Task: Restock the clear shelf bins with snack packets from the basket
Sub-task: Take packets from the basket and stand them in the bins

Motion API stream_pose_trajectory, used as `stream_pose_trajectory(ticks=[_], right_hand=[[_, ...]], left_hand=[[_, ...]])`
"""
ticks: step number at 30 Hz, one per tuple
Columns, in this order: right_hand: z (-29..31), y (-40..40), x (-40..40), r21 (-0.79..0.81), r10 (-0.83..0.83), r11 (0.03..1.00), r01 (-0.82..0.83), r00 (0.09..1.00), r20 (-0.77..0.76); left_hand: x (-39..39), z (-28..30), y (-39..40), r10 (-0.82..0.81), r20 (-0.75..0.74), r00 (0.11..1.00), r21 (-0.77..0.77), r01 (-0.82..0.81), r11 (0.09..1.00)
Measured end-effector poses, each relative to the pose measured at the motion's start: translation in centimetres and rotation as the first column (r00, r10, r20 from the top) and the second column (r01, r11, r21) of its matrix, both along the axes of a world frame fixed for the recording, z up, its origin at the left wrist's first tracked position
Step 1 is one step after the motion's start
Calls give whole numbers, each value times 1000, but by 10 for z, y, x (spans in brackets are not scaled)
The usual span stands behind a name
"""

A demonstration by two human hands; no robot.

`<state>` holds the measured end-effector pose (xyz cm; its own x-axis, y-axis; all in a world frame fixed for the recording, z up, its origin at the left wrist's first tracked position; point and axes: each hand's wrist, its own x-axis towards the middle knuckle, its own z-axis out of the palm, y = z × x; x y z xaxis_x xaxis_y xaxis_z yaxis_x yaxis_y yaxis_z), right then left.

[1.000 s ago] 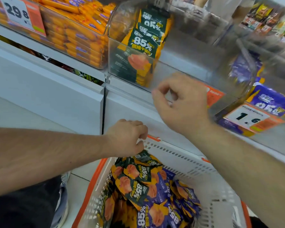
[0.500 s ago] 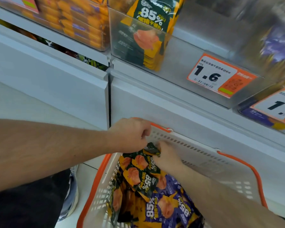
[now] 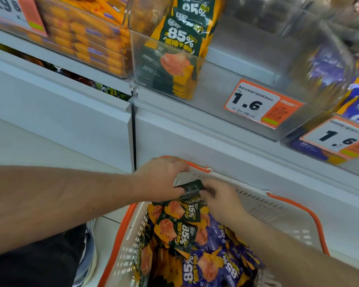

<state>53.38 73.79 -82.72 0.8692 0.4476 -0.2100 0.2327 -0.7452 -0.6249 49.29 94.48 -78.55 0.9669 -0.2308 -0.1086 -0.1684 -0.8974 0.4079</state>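
Both hands meet over the far left corner of the white basket (image 3: pixel 278 212) with orange rim. The left hand (image 3: pixel 162 179) and right hand (image 3: pixel 220 199) pinch one dark green packet (image 3: pixel 192 186) from the pile of green and purple packets (image 3: pixel 195 245) marked "85%". On the shelf above, a clear bin (image 3: pixel 226 65) holds a few green packets (image 3: pixel 178 59) at its left end; its price tag (image 3: pixel 261 104) reads "1.6"

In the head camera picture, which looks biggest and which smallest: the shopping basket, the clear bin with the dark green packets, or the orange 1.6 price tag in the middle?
Largest to smallest, as they look:
1. basket, though it sits nearest the camera
2. clear bin of dark green packets
3. price tag
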Motion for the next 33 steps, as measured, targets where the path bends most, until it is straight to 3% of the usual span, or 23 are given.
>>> stream_pose_trajectory(ticks=[5, 8, 10, 12, 14, 16, 18, 21, 23, 28, 33], right_hand=[[48, 10, -17, 134, -28, 990, 33, 999, -42], [70, 16, -23, 237, -226, 938, 252, 965, -129], [83, 15, -20, 354, -430, 788, 504, 862, -269], [97, 16, -20, 345, -476, 635, 692, 701, -530], [108, 16, -23, 215, -400, 634, 743, 553, -731], [117, 18, -26, 232, -261, 692, 683, 537, -802], [125, 20, -24, 327, -198, 732, 597, 646, -737], [141, 23, -12, 378, -249, 830, 411, 879, -408], [157, 25, -4, 379, -241, 869, 317, 941, -236], [201, 32, 5, 326, -166, 939, 114, 977, 136], [248, 56, 36, 510, -245, 853, 114, 949, 197]], left_hand=[[-5, 10, -7, -82, 87, 993, -86, 89, 992], [-10, 17, -7, -123, 270, 955, -109, 157, 982], [-10, 19, -3, -128, 476, 870, -102, 199, 975], [-9, 24, 0, -152, 614, 774, -65, 241, 968], [-8, 31, 1, -189, 708, 680, -3, 271, 963], [-7, 35, 1, -236, 766, 598, 60, 300, 952], [-8, 37, 0, -279, 787, 551, 122, 304, 945], [-11, 37, 2, -293, 774, 560, 148, 290, 945], [-13, 39, 4, -269, 779, 566, 130, 274, 953], [-9, 53, 8, -139, 849, 509, 38, 204, 978], [0, 57, 9, 17, 857, 515, -67, 78, 995]])
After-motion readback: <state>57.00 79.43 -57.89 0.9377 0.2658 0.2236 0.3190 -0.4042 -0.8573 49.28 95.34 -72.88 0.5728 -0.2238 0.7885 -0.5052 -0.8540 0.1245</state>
